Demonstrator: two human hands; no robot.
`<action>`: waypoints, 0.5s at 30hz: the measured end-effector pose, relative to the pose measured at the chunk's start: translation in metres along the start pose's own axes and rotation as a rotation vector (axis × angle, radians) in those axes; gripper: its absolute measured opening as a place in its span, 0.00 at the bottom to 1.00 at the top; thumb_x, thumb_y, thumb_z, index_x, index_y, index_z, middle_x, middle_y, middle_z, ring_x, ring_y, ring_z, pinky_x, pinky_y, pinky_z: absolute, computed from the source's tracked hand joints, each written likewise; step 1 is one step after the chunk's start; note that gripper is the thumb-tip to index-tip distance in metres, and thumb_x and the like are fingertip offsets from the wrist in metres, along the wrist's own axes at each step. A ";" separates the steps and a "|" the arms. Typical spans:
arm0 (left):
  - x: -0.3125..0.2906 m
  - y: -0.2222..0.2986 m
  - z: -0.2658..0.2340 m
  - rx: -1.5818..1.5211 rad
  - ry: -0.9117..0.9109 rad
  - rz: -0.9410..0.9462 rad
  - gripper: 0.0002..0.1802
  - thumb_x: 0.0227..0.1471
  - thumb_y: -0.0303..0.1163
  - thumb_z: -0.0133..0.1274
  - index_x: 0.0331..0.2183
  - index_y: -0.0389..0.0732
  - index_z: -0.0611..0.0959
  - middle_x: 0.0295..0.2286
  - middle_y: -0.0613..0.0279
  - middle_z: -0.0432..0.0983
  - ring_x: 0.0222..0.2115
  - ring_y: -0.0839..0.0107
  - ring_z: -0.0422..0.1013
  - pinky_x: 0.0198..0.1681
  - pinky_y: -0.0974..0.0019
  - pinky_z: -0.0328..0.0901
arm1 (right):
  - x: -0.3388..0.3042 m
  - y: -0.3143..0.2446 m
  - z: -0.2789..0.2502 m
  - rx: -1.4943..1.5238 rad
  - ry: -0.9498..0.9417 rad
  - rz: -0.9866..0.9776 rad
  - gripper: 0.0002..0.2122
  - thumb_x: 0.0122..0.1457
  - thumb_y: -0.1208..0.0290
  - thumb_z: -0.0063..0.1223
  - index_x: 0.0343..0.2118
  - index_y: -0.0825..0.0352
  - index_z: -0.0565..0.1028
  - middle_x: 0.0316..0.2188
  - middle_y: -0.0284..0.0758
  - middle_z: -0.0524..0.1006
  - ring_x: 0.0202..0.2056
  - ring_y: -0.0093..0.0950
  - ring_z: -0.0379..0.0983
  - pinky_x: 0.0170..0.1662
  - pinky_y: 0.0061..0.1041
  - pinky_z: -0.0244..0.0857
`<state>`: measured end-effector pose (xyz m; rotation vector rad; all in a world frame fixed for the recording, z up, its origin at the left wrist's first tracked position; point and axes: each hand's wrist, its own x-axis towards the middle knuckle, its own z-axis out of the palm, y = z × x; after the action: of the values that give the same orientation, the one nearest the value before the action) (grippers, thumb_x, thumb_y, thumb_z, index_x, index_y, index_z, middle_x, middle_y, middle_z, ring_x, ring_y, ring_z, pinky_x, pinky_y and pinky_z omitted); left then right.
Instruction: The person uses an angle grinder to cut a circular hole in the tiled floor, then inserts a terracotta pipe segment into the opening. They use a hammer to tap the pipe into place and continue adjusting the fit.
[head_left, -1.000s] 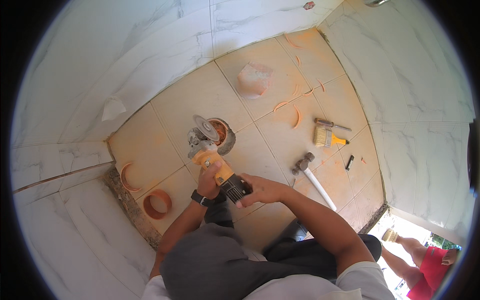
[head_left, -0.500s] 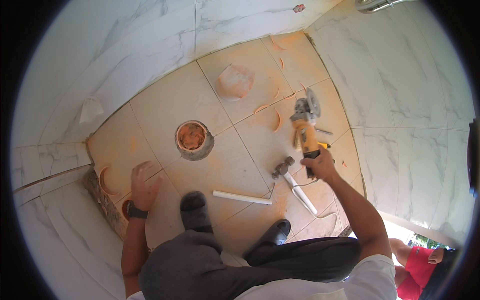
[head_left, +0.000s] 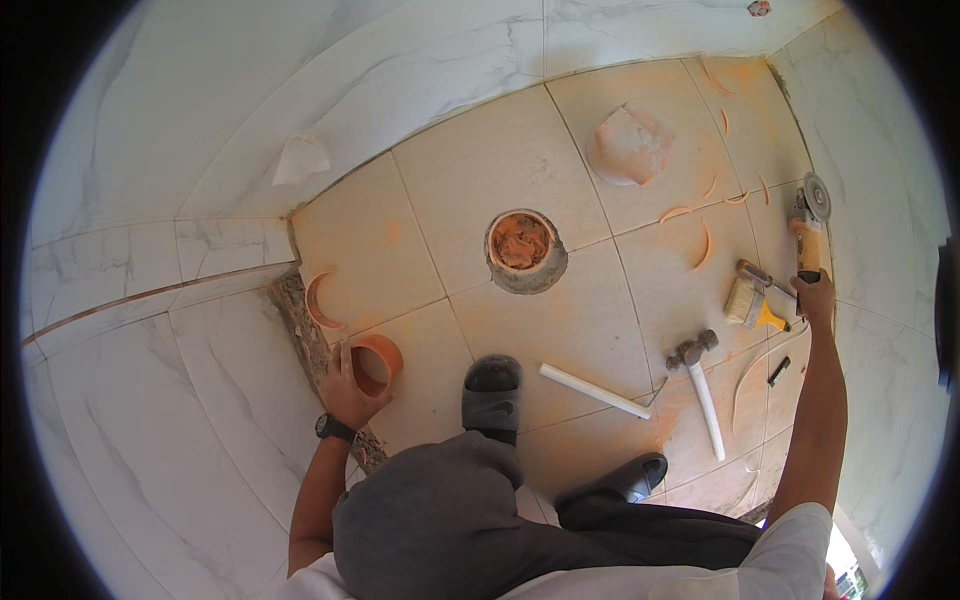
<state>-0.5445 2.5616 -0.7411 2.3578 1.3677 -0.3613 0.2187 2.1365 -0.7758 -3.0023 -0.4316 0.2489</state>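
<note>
My left hand point(head_left: 350, 388), a watch on its wrist, is wrapped round the side of a short orange pipe piece point(head_left: 392, 358) at the near left, by the broken tile edge. Out at the right, my right hand point(head_left: 816, 298) grips an angle grinder point(head_left: 808, 240) by its rear body. The grinder's disc point(head_left: 817, 197) points away from me, close to the right wall. An orange pipe end point(head_left: 552, 243) sits in a round hole in the floor, with reddish material inside it. A curved orange offcut point(head_left: 314, 302) lies just beyond my left hand.
A hammer point(head_left: 705, 405), a paintbrush point(head_left: 743, 300), a small black item point(head_left: 779, 371) and a white strip point(head_left: 592, 389) lie on the tiles. Thin orange offcuts point(head_left: 705, 246) and a dusty pale bundle point(head_left: 630, 146) are farther back. Marble-patterned walls point(head_left: 250, 90) enclose the floor.
My right hand has carried the grinder right, toward the wall, uncovering the paintbrush. My left hand, open before, has closed on the orange pipe piece. The view has shifted left.
</note>
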 end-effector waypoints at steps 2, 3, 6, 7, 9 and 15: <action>0.002 0.006 0.003 0.037 0.029 0.014 0.69 0.29 0.48 0.75 0.65 0.34 0.55 0.59 0.37 0.58 0.59 0.40 0.60 0.60 0.46 0.61 | 0.008 0.009 0.003 0.022 -0.002 -0.036 0.25 0.45 0.56 0.68 0.42 0.68 0.76 0.31 0.46 0.81 0.33 0.45 0.80 0.38 0.41 0.72; 0.003 0.010 0.002 0.005 0.040 0.024 0.68 0.30 0.46 0.75 0.65 0.34 0.54 0.58 0.37 0.58 0.58 0.40 0.60 0.59 0.46 0.62 | 0.011 0.014 0.005 0.031 0.002 -0.060 0.25 0.46 0.55 0.68 0.44 0.67 0.76 0.31 0.46 0.81 0.33 0.45 0.80 0.38 0.41 0.72; 0.014 0.032 -0.005 -0.065 0.075 0.098 0.66 0.31 0.42 0.74 0.65 0.33 0.54 0.56 0.37 0.60 0.57 0.40 0.61 0.58 0.46 0.63 | 0.017 0.032 0.015 0.001 0.062 -0.085 0.29 0.50 0.54 0.67 0.52 0.64 0.73 0.36 0.47 0.81 0.39 0.47 0.80 0.42 0.42 0.72; 0.023 0.043 -0.007 -0.073 0.116 0.171 0.66 0.30 0.42 0.74 0.65 0.32 0.54 0.56 0.37 0.60 0.57 0.40 0.61 0.58 0.46 0.63 | 0.019 0.037 0.019 -0.029 0.059 -0.066 0.30 0.51 0.55 0.66 0.55 0.63 0.71 0.38 0.47 0.81 0.41 0.47 0.79 0.44 0.42 0.71; 0.044 0.071 -0.011 -0.123 0.170 0.303 0.66 0.30 0.42 0.74 0.64 0.32 0.55 0.56 0.37 0.61 0.57 0.41 0.62 0.58 0.47 0.63 | 0.023 0.043 0.027 -0.098 0.065 -0.028 0.33 0.52 0.55 0.66 0.60 0.60 0.67 0.41 0.48 0.81 0.45 0.48 0.78 0.48 0.43 0.71; 0.126 0.183 -0.006 -0.266 0.150 0.625 0.63 0.32 0.40 0.74 0.64 0.32 0.56 0.56 0.39 0.62 0.56 0.42 0.63 0.58 0.49 0.64 | 0.011 0.017 0.022 -0.311 0.053 0.181 0.34 0.55 0.53 0.62 0.64 0.58 0.65 0.53 0.48 0.75 0.55 0.50 0.71 0.55 0.52 0.66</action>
<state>-0.3231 2.5792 -0.7496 2.4581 0.6179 0.1694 0.2300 2.1246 -0.8010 -3.3487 -0.2098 0.1249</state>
